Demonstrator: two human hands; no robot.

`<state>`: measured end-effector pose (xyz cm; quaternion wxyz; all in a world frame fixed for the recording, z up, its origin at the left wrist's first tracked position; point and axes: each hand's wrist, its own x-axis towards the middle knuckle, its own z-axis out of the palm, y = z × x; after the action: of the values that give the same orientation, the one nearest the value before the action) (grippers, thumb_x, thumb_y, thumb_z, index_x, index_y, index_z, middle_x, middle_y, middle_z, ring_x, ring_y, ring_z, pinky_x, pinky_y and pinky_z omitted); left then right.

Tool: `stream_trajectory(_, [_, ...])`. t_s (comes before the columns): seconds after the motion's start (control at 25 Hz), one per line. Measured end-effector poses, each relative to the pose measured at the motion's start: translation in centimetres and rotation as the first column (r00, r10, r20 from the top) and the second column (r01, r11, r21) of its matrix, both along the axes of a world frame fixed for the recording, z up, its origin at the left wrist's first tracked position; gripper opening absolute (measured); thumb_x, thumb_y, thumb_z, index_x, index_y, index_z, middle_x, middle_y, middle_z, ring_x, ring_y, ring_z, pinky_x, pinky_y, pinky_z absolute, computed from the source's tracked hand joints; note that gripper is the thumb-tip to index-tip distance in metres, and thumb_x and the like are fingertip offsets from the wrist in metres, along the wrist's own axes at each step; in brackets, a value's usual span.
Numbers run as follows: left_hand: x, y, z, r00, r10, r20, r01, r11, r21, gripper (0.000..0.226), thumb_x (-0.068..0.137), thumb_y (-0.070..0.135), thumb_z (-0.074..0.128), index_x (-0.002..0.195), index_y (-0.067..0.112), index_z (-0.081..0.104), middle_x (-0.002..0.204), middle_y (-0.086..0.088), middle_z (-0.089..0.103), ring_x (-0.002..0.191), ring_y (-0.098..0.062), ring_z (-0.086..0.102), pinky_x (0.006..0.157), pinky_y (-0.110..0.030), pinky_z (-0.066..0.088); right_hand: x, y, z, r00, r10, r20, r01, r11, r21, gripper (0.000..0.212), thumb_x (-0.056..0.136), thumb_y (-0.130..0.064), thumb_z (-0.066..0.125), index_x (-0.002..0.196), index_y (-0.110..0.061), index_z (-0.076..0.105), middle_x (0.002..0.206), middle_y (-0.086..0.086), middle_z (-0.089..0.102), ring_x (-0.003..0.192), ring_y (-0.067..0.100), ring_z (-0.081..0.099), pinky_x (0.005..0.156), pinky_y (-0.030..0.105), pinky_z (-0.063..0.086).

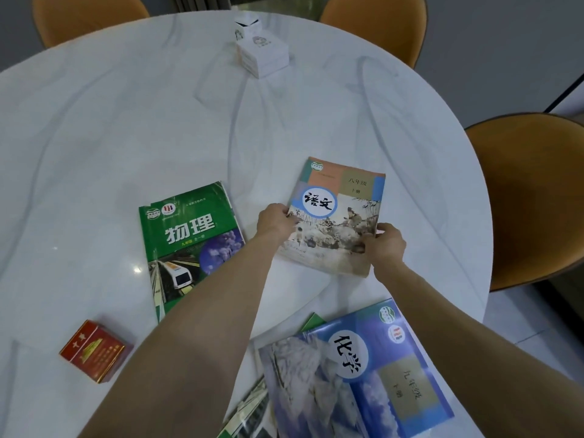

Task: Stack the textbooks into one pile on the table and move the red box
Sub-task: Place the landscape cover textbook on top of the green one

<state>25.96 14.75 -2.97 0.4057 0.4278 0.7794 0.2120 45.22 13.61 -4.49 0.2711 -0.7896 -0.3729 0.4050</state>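
A language textbook (339, 213) with a pale painted cover lies right of the table's middle. My left hand (275, 221) grips its left edge and my right hand (387, 245) grips its lower right corner. A green physics textbook (186, 245) lies flat to the left, partly under my left forearm. Near the front edge a blue chemistry textbook (357, 368) rests on top of another green book (249, 412), of which only strips show. The red box (94, 354) sits alone at the front left.
The round white marble table (126, 137) fills the view. A small stack of white boxes (260, 49) stands at the far side. Orange chairs ring the table: far left (85, 17), far right (376, 30), right (531, 197).
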Motion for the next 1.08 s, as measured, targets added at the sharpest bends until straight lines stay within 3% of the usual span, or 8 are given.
stream_trajectory(0.08, [0.4, -0.6, 0.4, 0.996, 0.047, 0.079, -0.049, 0.999, 0.015, 0.024, 0.094, 0.006, 0.056, 0.116, -0.001, 0.062, 0.1, -0.007, 0.061, 0.087, -0.02, 0.058, 0.046, -0.001, 0.045, 0.3, 0.1, 0.7, 0.998, -0.043, -0.045, 0.045, 0.998, 0.034, 0.037, 0.088, -0.005, 0.052, 0.125, -0.007, 0.056, 0.115, 0.02, 0.066, 0.099, 0.036, 0.063, 0.089, 0.044, 0.055])
stream_trajectory(0.16, [0.4, -0.9, 0.4, 0.982, 0.113, 0.149, -0.124, 0.99, 0.062, 0.023, 0.094, 0.002, 0.051, 0.116, 0.001, 0.059, 0.108, -0.013, 0.066, 0.091, -0.023, 0.06, 0.063, -0.018, 0.053, 0.1, 0.0, 1.5, 0.996, -0.045, -0.079, 0.051, 0.996, 0.075, 0.036, 0.09, -0.005, 0.051, 0.125, -0.008, 0.058, 0.109, 0.018, 0.067, 0.088, 0.031, 0.061, 0.082, 0.037, 0.054])
stream_trajectory(0.24, [0.0, -1.3, 0.9, 0.976, 0.14, 0.169, -0.157, 0.983, 0.092, 0.023, 0.096, 0.001, 0.047, 0.116, 0.004, 0.055, 0.113, -0.014, 0.063, 0.089, -0.021, 0.057, 0.065, -0.029, 0.048, -0.5, -0.3, 2.2, 0.994, -0.025, -0.111, 0.039, 0.991, 0.127, 0.035, 0.091, -0.005, 0.052, 0.125, -0.008, 0.059, 0.097, 0.013, 0.063, 0.082, 0.026, 0.057, 0.075, 0.03, 0.049])
stream_trajectory(0.32, [-1.2, -1.8, 1.6, 0.969, 0.157, 0.189, -0.182, 0.976, 0.121, 0.024, 0.097, 0.001, 0.045, 0.119, 0.006, 0.052, 0.105, -0.008, 0.058, 0.083, -0.017, 0.053, 0.055, -0.022, 0.042, -1.5, -0.6, 3.0, 0.993, 0.017, -0.12, 0.005, 0.984, 0.178, 0.034, 0.092, -0.006, 0.053, 0.125, -0.008, 0.059, 0.093, 0.008, 0.059, 0.08, 0.024, 0.056, 0.073, 0.027, 0.046])
stream_trajectory(0.4, [-3.0, -2.8, 2.3, 0.961, 0.18, 0.211, -0.214, 0.965, 0.15, 0.024, 0.097, 0.003, 0.045, 0.12, 0.006, 0.05, 0.103, -0.004, 0.054, 0.081, -0.015, 0.053, 0.057, -0.022, 0.041, -3.2, -0.6, 3.6, 0.989, 0.078, -0.124, -0.051, 0.976, 0.212, 0.032, 0.091, -0.007, 0.053, 0.123, -0.009, 0.06, 0.092, 0.007, 0.058, 0.078, 0.023, 0.056, 0.072, 0.027, 0.046])
stream_trajectory(0.6, [-8.9, -5.9, 3.6, 0.905, 0.296, 0.305, -0.363, 0.911, 0.194, 0.024, 0.097, 0.0, 0.046, 0.12, 0.003, 0.048, 0.108, -0.009, 0.054, 0.098, -0.019, 0.058, 0.062, -0.016, 0.046, -8.7, -0.5, 4.6, 0.962, 0.25, -0.107, -0.216, 0.942, 0.257, 0.03, 0.089, -0.009, 0.055, 0.118, -0.011, 0.064, 0.084, 0.004, 0.058, 0.08, 0.023, 0.057, 0.074, 0.031, 0.05])
stream_trajectory(0.84, [-14.6, -10.8, 3.5, 0.814, 0.47, 0.342, -0.545, 0.822, 0.166, 0.025, 0.098, 0.002, 0.046, 0.122, 0.006, 0.047, 0.116, -0.01, 0.057, 0.094, -0.014, 0.059, 0.049, -0.012, 0.046, -15.5, -1.6, 4.3, 0.91, 0.41, -0.068, -0.383, 0.891, 0.244, 0.028, 0.091, -0.009, 0.055, 0.117, -0.011, 0.065, 0.088, 0.006, 0.058, 0.081, 0.022, 0.055, 0.083, 0.037, 0.054])
stream_trajectory(1.08, [-16.6, -14.4, 1.0, 0.753, 0.572, 0.324, -0.632, 0.767, 0.115, 0.026, 0.098, 0.003, 0.046, 0.123, 0.006, 0.046, 0.121, -0.014, 0.057, 0.095, -0.017, 0.057, 0.055, -0.013, 0.042, -18.8, -3.0, 2.1, 0.865, 0.501, -0.031, -0.486, 0.853, 0.19, 0.028, 0.09, -0.01, 0.056, 0.116, -0.009, 0.066, 0.091, 0.006, 0.059, 0.082, 0.021, 0.054, 0.076, 0.028, 0.048])
